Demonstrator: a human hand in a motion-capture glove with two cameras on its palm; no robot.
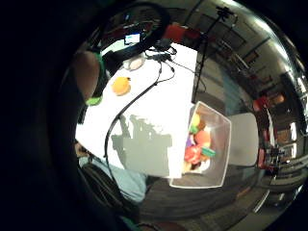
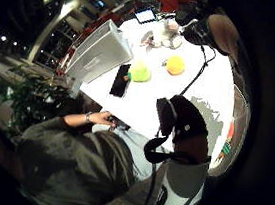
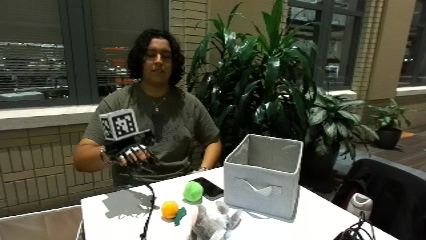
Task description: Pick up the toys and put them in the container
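My gloved right hand [image 3: 133, 152] hangs in the air above the left part of the white table [image 3: 120, 220], fingers loosely curled and holding nothing. Three toys lie on the table to its right: a green toy [image 3: 193, 192] [image 2: 139, 72], an orange toy [image 3: 170, 209] [image 1: 121, 85] [image 2: 175, 65] and a grey plush [image 3: 213, 224] [image 1: 134, 62]. In the little finger side palm view a pale container [image 1: 222, 126] stands just off the table's edge, below the hand, with several colourful toys [image 1: 198, 145] inside.
A grey fabric box [image 3: 263, 175] [image 2: 101, 52] stands on the table's right half. A black phone [image 3: 210, 187] [image 2: 120, 80] lies beside the green toy. A black cable [image 1: 130, 103] trails across the tabletop. A dark jacket [image 3: 389, 192] hangs at the right.
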